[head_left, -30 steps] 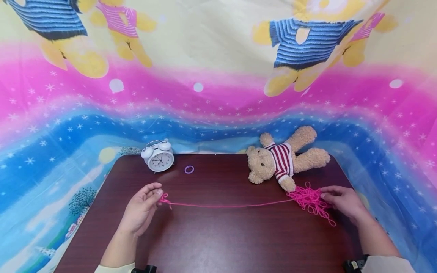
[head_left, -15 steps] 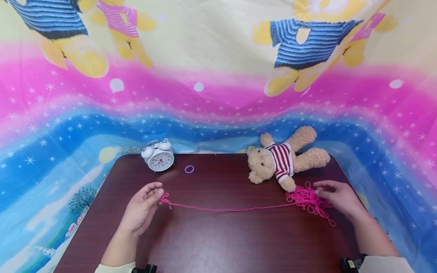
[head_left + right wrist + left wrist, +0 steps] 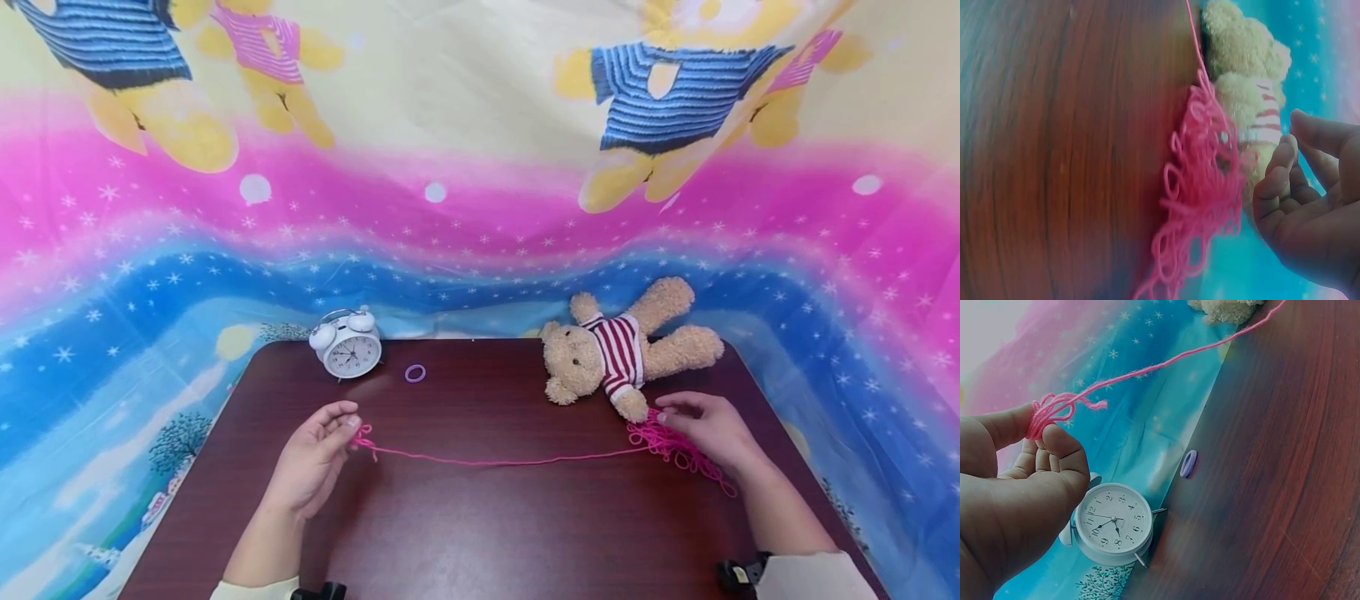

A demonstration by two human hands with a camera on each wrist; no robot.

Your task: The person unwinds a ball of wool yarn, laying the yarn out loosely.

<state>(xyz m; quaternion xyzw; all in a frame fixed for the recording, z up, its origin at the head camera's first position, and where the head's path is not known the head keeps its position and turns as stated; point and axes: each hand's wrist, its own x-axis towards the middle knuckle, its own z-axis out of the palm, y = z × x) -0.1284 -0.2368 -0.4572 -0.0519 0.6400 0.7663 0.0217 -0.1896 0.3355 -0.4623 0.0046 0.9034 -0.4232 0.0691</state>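
Note:
Between thumb and fingers, my left hand (image 3: 313,458) pinches a small looped bundle of pink yarn (image 3: 1054,412). From it a single strand runs slack across the table to a tangled yarn heap (image 3: 1204,181) on the right. Above that heap is my right hand (image 3: 708,429), its fingers loosely bent and a gap between thumb and index fingertip. The right wrist view shows no yarn between those fingers. Part of the heap is hidden behind the hand in the head view. A teddy bear (image 3: 618,350) in a striped shirt lies on its back beside the heap, one paw by the yarn.
A white alarm clock (image 3: 352,354) stands at the table's back left, beyond my left hand. Near it lies a purple ring (image 3: 416,372). The brown table (image 3: 480,525) ends against a printed cloth backdrop (image 3: 465,292).
My right hand has moved left over the yarn heap, away from the heap's right edge. The strand sags slightly more than at first. My left hand stays in place with its yarn.

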